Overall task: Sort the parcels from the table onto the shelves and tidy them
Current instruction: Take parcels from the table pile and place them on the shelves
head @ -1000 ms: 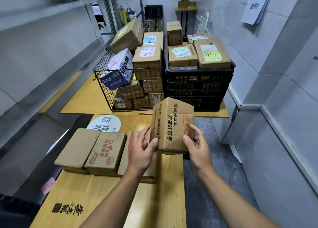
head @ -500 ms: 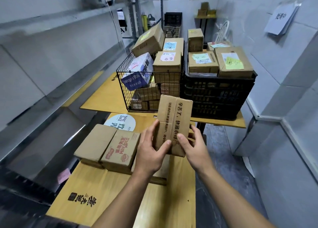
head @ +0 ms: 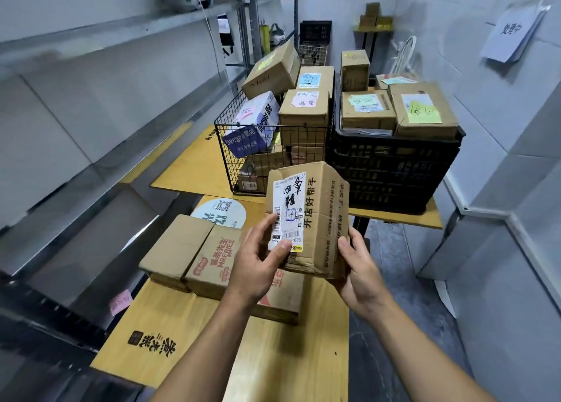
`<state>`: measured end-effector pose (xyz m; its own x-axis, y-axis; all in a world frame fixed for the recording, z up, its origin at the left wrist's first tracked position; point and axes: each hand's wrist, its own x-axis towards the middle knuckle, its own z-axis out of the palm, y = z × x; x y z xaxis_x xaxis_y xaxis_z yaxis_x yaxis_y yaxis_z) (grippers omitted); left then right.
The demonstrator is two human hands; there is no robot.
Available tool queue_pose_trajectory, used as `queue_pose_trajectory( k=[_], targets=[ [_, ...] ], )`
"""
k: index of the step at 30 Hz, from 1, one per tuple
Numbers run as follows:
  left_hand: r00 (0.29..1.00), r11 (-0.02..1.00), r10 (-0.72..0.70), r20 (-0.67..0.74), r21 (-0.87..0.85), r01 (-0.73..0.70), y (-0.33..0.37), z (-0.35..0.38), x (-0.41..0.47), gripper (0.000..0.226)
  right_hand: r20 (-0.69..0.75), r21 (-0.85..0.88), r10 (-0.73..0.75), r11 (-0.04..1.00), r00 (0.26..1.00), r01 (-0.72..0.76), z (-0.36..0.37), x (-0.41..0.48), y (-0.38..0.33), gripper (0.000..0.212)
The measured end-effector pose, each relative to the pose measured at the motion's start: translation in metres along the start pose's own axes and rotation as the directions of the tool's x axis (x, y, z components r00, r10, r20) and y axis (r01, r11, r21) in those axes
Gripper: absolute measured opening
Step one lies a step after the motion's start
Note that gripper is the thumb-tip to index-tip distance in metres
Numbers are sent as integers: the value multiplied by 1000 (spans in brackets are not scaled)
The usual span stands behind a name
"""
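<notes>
Here both hands, left hand [head: 255, 268] and right hand [head: 358, 268], grip the labelled parcel [head: 315, 219] between them.

Parcel sorting room, labelled cardboard parcels [head: 303, 116] in crates [head: 394, 171], metal shelving [head: 121, 28]

Both hands [head: 258, 268] [head: 361, 272] grip a labelled parcel [head: 315, 216] above the table [head: 273, 362].

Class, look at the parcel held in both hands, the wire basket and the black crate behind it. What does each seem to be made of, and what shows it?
Held parcel: brown cardboard, matt, with creased, dented corners and a white paper label. Wire basket: thin metal wire, apparently black-coated, crossing in an open grid. Black crate: probably moulded plastic, from its thick slotted walls.
</notes>
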<state>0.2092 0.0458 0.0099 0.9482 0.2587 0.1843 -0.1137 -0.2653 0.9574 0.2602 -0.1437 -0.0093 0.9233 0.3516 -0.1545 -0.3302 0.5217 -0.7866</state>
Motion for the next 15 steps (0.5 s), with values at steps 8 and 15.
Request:
queue_pose_trajectory(
  k=[8,15],
  targets=[
    [983,990,35,-181,138,-10,-4,-21,-13,59,-8,-406,-49,913,999,42,23,10,5,44],
    [958,962,89,-273,272,-12,4,-32,-16,56,75,-568,-112,812,991,135,48,11,0,40]
  ],
)
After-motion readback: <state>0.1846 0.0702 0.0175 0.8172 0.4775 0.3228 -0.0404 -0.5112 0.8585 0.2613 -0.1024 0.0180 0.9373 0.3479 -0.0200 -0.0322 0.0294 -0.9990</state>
